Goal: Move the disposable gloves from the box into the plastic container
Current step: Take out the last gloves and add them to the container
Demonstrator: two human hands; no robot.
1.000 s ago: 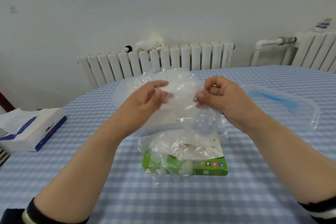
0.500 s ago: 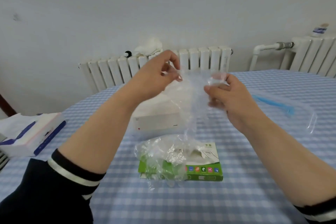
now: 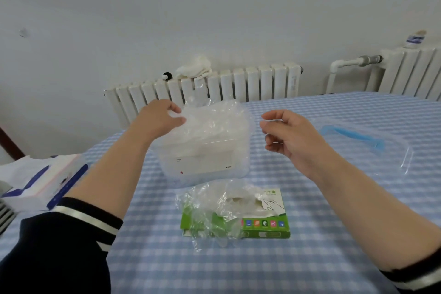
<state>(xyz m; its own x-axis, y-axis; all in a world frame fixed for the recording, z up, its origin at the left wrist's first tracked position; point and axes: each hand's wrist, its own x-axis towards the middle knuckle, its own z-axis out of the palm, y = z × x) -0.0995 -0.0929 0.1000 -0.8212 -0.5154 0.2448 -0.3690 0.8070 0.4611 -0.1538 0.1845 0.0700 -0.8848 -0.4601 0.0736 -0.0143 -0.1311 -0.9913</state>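
From the head camera, the left hand (image 3: 159, 119) reaches over the clear plastic container (image 3: 205, 143), which stands toward the far middle of the checked blue table (image 3: 298, 258); its thumb and fingers pinch a crumpled clear glove (image 3: 210, 117) at the container's open top, where the film lies bunched over the rim. The right hand (image 3: 290, 137) hovers just right of the container, apart from it, fingers loosely curled and holding nothing. Nearer the front edge lies the green glove box (image 3: 265, 223), flat, with more disposable gloves (image 3: 214, 205) spilling out of its opening and over its left end. The container's lid (image 3: 362, 144), clear with a blue seal, rests toward the table's right edge. A tissue pack (image 3: 40, 180) sits at the left edge. Radiators (image 3: 226, 83) line the wall beyond the table.
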